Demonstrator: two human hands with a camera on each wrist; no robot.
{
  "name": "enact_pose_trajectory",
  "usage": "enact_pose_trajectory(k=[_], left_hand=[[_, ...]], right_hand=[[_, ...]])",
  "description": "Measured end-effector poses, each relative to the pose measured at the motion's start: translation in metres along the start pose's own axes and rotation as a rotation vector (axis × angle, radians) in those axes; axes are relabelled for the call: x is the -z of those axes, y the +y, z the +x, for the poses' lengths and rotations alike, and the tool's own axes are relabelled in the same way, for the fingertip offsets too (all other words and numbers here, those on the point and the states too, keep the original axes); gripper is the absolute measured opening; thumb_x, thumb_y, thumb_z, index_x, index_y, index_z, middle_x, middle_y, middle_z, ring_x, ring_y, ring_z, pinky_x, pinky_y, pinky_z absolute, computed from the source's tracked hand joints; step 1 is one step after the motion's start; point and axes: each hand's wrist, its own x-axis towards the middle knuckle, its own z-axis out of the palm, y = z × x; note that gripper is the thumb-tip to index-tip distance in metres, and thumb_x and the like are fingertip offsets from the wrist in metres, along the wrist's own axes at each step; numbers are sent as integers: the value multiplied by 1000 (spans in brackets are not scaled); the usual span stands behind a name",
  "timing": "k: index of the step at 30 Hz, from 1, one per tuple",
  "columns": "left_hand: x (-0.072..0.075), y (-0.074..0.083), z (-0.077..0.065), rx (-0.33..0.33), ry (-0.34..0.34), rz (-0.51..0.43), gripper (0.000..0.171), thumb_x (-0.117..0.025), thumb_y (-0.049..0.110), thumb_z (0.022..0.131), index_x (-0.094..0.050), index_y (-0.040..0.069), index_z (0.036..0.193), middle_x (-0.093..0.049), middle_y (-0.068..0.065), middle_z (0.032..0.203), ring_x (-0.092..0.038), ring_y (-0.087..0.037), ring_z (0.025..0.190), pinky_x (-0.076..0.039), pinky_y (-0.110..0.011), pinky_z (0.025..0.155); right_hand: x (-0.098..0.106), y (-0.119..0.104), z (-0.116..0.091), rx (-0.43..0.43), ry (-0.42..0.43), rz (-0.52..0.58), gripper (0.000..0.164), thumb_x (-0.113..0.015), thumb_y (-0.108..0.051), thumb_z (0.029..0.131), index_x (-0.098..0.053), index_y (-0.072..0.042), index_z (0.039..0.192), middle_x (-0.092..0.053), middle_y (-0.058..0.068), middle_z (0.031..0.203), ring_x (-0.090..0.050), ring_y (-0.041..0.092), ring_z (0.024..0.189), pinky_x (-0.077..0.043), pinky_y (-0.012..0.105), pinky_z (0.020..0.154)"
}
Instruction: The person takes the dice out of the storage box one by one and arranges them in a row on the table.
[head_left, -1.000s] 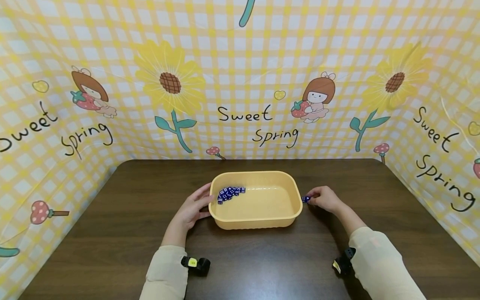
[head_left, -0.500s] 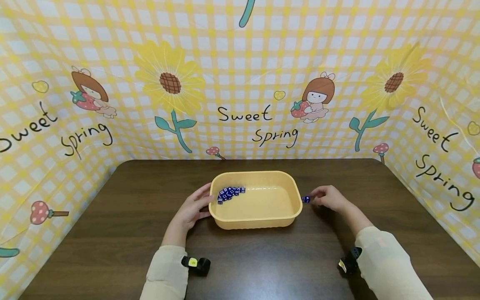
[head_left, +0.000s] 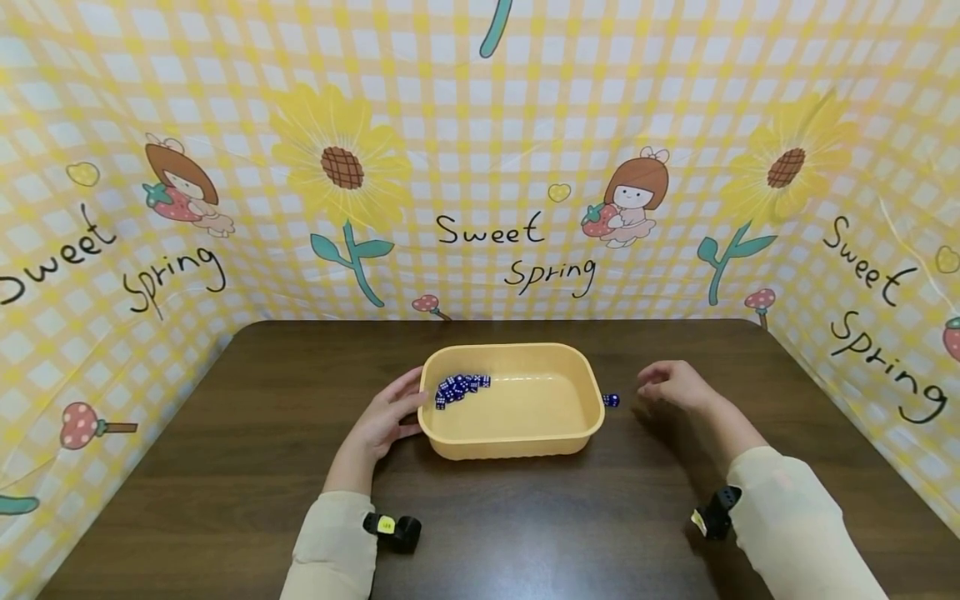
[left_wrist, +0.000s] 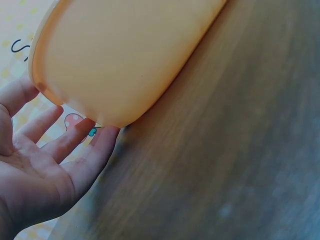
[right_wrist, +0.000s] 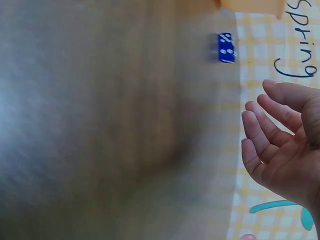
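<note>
A pale yellow rectangular tub [head_left: 513, 446] stands on the table, with several blue dice [head_left: 457, 387] with white pips bunched at its left end. My left hand [head_left: 386, 412] holds the tub by that end, thumb at the rim and fingertips on the outer wall; the left wrist view shows the fingers [left_wrist: 102, 145] spread against it. Just outside the tub's right end, blue dice [head_left: 612, 400] sit close together on the table. To their right hovers my right hand [head_left: 675, 385], holding nothing. Its fingers are loosely bent in the right wrist view, apart from the blue dice [right_wrist: 226, 48].
The dark wood table [head_left: 495, 517] runs back to a yellow checked cloth [head_left: 480, 142] printed with flowers and lettering, which also rises at both sides. A black camera on a strap sits on each wrist.
My right hand has let go of the dice beside the tub and drawn away to the right. Those dice stay where they were. The left hand and the tub have not moved.
</note>
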Motion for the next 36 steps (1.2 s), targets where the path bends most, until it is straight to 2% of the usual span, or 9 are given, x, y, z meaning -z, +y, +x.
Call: enact_pose_trajectory(k=[7, 14, 24, 30, 36], left_hand=[[1, 1, 2, -9, -7, 10, 52, -52, 10, 86, -31, 15, 134, -36, -16, 130, -41, -31, 108, -43, -44, 74], [1, 1, 2, -5, -1, 10, 52, -52, 10, 86, -31, 15, 134, -36, -15, 130, -41, -31, 109, -43, -45, 74], [0, -1, 1, -1, 3, 2, 51, -52, 10, 86, -33, 15, 133, -36, -14, 131, -41, -31, 109, -42, -45, 74], [-1, -1, 0, 8, 18, -4, 50, -53, 11, 85, -35, 17, 132, -38, -13, 129, -42, -30, 108, -43, -45, 73], [-1, 0, 0, 9, 16, -2, 51, -52, 11, 85, -34, 17, 133, -37, -13, 129, -42, -29, 108, -43, -45, 73]], right_hand=[[22, -13, 6, 11, 32, -72, 32, -57, -7, 80, -51, 14, 104, -60, 17, 88, -55, 29, 80, -44, 38, 69], [34, -25, 14, 2, 71, -97, 34, -58, -12, 81, -52, 11, 105, -59, 19, 92, -55, 32, 82, -43, 41, 71], [41, -45, 24, -20, 63, -93, 36, -57, -17, 83, -51, 9, 108, -58, 20, 96, -56, 28, 81, -44, 42, 73], [43, -59, 32, -1, 75, -51, 33, -57, -13, 82, -52, 10, 106, -59, 18, 88, -55, 32, 80, -45, 39, 68], [40, -72, 41, -6, 79, -45, 34, -57, -15, 82, -53, 8, 108, -59, 18, 91, -56, 24, 77, -44, 39, 70]])
